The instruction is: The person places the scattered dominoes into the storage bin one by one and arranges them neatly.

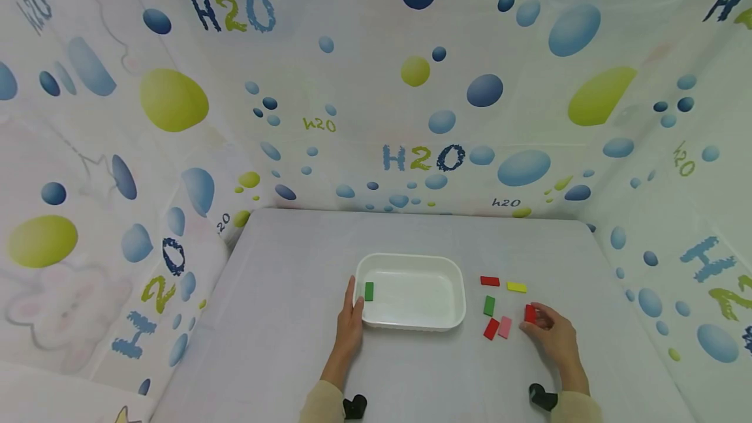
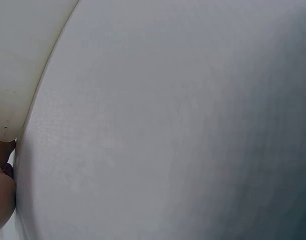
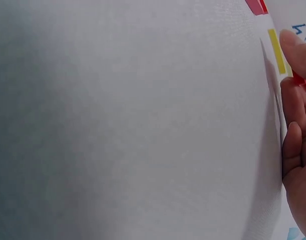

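Observation:
A white rectangular tray stands on the table with one green block near its left wall. My left hand holds the tray's left end, fingers along the outer wall and thumb at the rim. In the left wrist view, only part of that hand shows beside the tray's wall. Right of the tray, my right hand pinches a small red block between thumb and fingers. That red block is mostly hidden by the fingers in the right wrist view.
Between tray and right hand lie several loose blocks: a red block, a yellow block, a green block, another red block and a pink block. A patterned curtain surrounds the white table.

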A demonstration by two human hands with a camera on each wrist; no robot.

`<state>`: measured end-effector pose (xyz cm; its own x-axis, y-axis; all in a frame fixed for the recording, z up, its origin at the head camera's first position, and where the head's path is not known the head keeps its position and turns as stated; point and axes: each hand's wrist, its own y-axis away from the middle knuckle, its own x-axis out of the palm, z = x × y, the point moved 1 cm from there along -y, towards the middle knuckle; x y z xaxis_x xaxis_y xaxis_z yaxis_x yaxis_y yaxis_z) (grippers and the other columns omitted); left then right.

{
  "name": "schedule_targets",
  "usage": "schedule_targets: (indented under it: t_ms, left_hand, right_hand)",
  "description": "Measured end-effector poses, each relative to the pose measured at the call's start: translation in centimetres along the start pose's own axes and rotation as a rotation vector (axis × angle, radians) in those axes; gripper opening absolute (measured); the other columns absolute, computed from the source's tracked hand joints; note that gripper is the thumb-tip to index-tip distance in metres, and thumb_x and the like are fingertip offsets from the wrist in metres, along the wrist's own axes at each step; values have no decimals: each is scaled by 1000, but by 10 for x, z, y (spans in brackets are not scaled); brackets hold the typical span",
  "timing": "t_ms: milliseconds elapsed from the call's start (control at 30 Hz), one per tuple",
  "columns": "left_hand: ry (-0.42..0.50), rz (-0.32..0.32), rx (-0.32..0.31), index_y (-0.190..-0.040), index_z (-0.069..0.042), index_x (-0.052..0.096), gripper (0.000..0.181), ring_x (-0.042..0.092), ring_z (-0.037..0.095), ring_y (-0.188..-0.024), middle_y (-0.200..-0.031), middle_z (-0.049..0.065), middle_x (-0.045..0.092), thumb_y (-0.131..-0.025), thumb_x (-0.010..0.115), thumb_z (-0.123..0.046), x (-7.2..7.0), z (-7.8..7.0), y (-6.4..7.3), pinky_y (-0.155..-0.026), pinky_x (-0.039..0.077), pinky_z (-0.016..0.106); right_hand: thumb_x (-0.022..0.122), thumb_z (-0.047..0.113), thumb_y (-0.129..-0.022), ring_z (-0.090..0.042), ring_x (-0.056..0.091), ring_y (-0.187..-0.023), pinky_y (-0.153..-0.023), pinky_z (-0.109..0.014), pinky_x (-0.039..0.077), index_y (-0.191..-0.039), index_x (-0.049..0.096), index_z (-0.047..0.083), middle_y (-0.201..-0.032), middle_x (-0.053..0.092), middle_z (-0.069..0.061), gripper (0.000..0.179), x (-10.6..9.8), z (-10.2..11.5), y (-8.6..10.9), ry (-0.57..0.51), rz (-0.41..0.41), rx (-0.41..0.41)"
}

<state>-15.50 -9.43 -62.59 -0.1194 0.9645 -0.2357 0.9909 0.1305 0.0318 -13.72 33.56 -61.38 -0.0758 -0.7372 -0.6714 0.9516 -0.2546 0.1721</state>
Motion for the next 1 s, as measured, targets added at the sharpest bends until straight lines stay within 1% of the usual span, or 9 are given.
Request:
schedule_targets:
  t_ms: [167, 467, 633, 700, 833, 933, 1000]
  left_hand:
    - [2, 2, 3, -158, -20, 18, 55, 17, 30, -151, -163, 6, 21, -106, 36, -27, 0, 1, 0, -121, 15, 55]
    - [2, 6, 10, -158, -25, 18, 55, 17, 32, -151, -163, 6, 21, -106, 36, -32, 0, 3, 0, -121, 14, 56]
    - [-1, 8, 4, -158, -27, 17, 55, 17, 30, -151, -164, 4, 20, -106, 35, -34, 0, 1, 0, -122, 14, 55]
    - [0, 9, 4, -158, -26, 17, 55, 17, 29, -151, -164, 4, 20, -106, 35, -33, 0, 0, 0, -122, 14, 54]
    - [-7, 12, 3, -158, -26, 16, 55, 16, 28, -151, -164, 3, 19, -106, 35, -33, -1, -1, -1, -122, 14, 53]
    - [-21, 14, 0, -158, -28, 15, 55, 16, 28, -151, -164, 3, 19, -106, 34, -35, -1, 0, -1, -122, 14, 53]
    - [-26, 15, -2, -158, -29, 15, 55, 16, 28, -151, -164, 3, 18, -106, 34, -36, -1, 1, -1, -122, 14, 53]
  right_hand:
    - [76, 22, -85, -32, 57, -103, -65, -7, 40, -138, 51, 3, -121, 60, -25, 61, 0, 0, 2, -14, -33, 12]
    - [75, 20, -86, -31, 58, -102, -66, -7, 40, -138, 52, 3, -120, 61, -23, 59, 0, 2, 3, -5, -64, 10]
    - [74, 25, -87, -30, 57, -102, -66, -6, 40, -139, 51, 5, -121, 60, -22, 61, -1, 10, 4, 4, -77, 2]
    - [74, 27, -87, -31, 57, -103, -67, -4, 40, -139, 51, 5, -121, 59, -22, 61, -2, 14, 4, 1, -84, -12]
    - [75, 27, -87, -30, 56, -101, -68, -5, 43, -138, 53, 6, -119, 60, -21, 60, -2, 25, 3, -21, -116, -51]
    - [74, 36, -86, -25, 56, -95, -60, -12, 48, -136, 55, 8, -113, 61, -17, 60, 2, 30, 1, -19, -173, -107]
    - [72, 44, -86, -20, 55, -91, -53, -17, 50, -135, 56, 10, -109, 62, -13, 62, 6, 32, -1, -14, -211, -150]
